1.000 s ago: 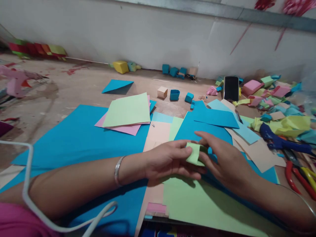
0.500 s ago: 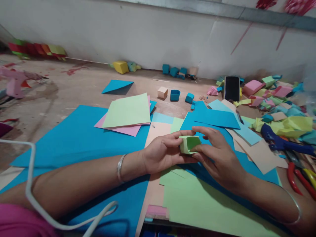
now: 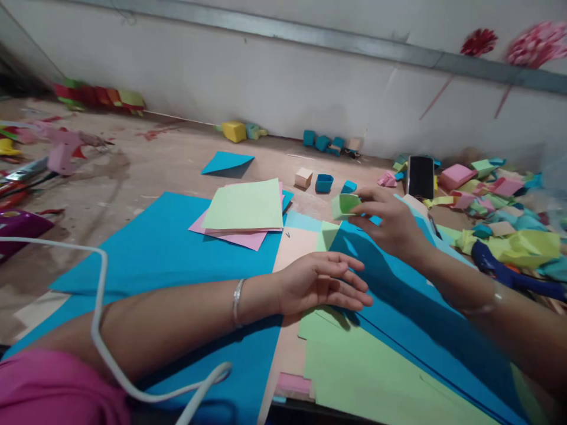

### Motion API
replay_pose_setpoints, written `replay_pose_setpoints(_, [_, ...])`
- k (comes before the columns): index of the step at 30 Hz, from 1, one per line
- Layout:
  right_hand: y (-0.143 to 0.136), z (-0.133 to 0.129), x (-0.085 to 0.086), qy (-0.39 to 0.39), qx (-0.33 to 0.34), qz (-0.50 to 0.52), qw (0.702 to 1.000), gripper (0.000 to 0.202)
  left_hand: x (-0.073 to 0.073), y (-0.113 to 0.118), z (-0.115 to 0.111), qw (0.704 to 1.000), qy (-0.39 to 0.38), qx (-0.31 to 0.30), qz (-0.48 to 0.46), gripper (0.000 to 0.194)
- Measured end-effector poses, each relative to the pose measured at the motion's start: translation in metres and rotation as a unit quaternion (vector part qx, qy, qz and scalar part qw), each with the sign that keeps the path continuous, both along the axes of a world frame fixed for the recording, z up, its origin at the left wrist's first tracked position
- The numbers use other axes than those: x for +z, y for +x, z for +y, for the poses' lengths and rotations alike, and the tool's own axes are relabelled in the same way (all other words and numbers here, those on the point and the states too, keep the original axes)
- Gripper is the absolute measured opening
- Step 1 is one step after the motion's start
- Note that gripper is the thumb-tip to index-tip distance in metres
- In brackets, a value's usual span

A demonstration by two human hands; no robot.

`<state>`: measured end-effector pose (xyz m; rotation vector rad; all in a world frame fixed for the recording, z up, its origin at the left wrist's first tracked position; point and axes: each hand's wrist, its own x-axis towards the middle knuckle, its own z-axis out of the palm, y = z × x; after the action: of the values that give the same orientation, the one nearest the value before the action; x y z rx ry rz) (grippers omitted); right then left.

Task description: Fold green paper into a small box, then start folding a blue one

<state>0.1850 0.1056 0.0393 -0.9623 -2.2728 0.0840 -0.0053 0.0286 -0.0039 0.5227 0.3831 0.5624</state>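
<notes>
Pale wall (image 3: 266, 77) at the back, worn table (image 3: 155, 171) beneath it. Your left forearm lies over a large blue sheet (image 3: 133, 254); your left hand (image 3: 325, 283) points right, palm half turned up. Your right arm reaches in from the right edge, with your right hand (image 3: 385, 221) farther out toward the wall. Left fingers loosely spread, holding nothing. Right thumb and fingers pinched on one side of a small green box (image 3: 342, 207), its open end facing your right hand; box held out ahead of your left hand, well apart from it. White cable (image 3: 100, 295) loops across your left forearm. Paper stack (image 3: 243, 203), light green on top, left of the box. Phone (image 3: 420, 177) by the scraps, far right. Smallest: peach cube (image 3: 303, 177) and blue cup (image 3: 324, 183), side by side near the green box.
</notes>
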Motion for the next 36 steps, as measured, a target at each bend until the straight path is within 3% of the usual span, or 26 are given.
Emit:
replay_pose_setpoints(4, [-0.033,0.051,-0.025,-0.039,-0.032,-0.012,0.999,0.007,-0.005,-0.001,-0.002,1.000,0.021,-0.018,0.003,0.025])
replay_pose_setpoints(8, [-0.047,0.070,-0.043,-0.036,-0.024,-0.043,0.998,0.006,-0.009,-0.001,-0.003,1.000,0.019,-0.022,0.001,0.023])
replay_pose_setpoints(15, [-0.024,0.095,-0.017,0.016,-0.052,-0.018,0.998,0.026,-0.009,0.003,-0.002,1.000,0.010,-0.025,0.013,0.023])
replay_pose_setpoints(21, [-0.040,0.138,-0.029,0.030,-0.066,-0.038,0.997,0.008,-0.006,0.002,-0.002,0.999,0.006,-0.031,0.021,0.025])
replay_pose_setpoints(24, [-0.043,0.136,-0.027,0.038,-0.068,-0.026,0.997,0.011,-0.007,0.001,-0.002,0.999,0.009,-0.038,0.020,0.026])
replay_pose_setpoints(29, [-0.031,0.101,-0.011,0.059,-0.029,-0.006,0.998,0.012,-0.008,0.001,-0.002,0.999,0.009,-0.040,0.018,0.026])
replay_pose_setpoints(32, [-0.030,0.082,-0.012,0.063,-0.012,-0.030,0.998,0.013,-0.008,0.002,-0.002,0.999,0.010,-0.040,0.021,0.025])
replay_pose_setpoints(36, [-0.039,0.076,-0.017,0.051,-0.030,-0.051,0.997,0.016,-0.007,0.003,-0.003,0.999,0.014,-0.039,0.027,0.025])
